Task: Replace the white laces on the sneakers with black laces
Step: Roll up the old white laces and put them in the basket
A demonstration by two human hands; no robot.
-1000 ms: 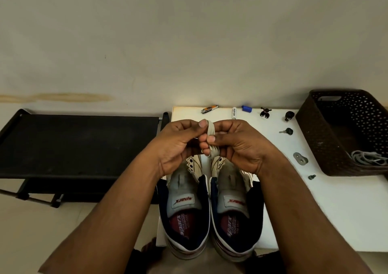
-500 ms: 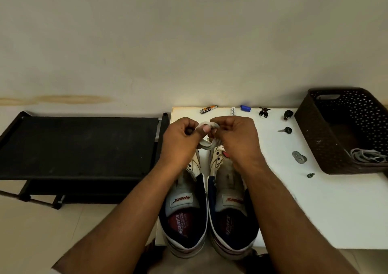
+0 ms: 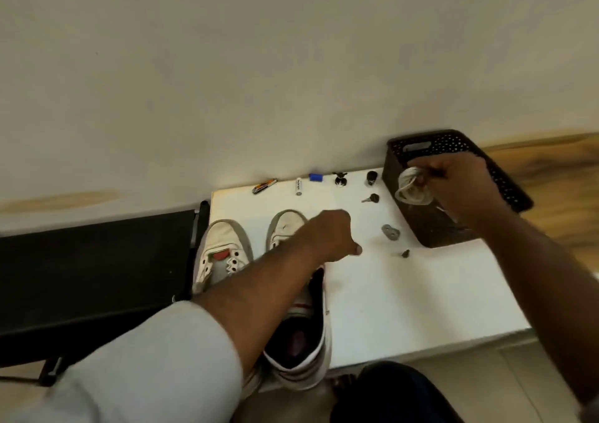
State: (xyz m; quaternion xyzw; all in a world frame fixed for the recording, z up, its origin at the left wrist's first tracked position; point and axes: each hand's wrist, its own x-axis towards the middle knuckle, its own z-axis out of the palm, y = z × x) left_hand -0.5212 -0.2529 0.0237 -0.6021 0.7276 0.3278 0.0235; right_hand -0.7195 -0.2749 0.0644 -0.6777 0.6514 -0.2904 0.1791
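1. You are clearing away the removed lace: your right hand [image 3: 453, 186] is pinching a bundled white lace [image 3: 411, 189] in its curled fingers and holding it over the left part of the dark basket [image 3: 505, 179] at the far right of the white table [image 3: 405, 293]; I am judging this as the drop-off step, with the white laces out and no black lace yet in view.

2. Your left hand [image 3: 334, 234] is reaching across the table just right of the sneakers [image 3: 227, 251], fingers curled under and thumb showing at its near edge; it is gripping nothing I can see, though blur is hiding the fingertips.

3. The sneakers are standing side by side at the left of the table, toes pointing far, eyelets bare on the left one; your left forearm is crossing over the right one and hiding its eyelets.

4. The bundle is hanging well apart from the sneakers, to their far right, and seems to be touching nothing but your fingers.

5. The next move is calling for you to loosen the pinch so the bundle falls inside the basket, not on its rim; then you are needing to find the black laces, which I cannot see here.

6. Small bits are lying along the far edge and between your two hands; be keeping your left hand from sweeping them.
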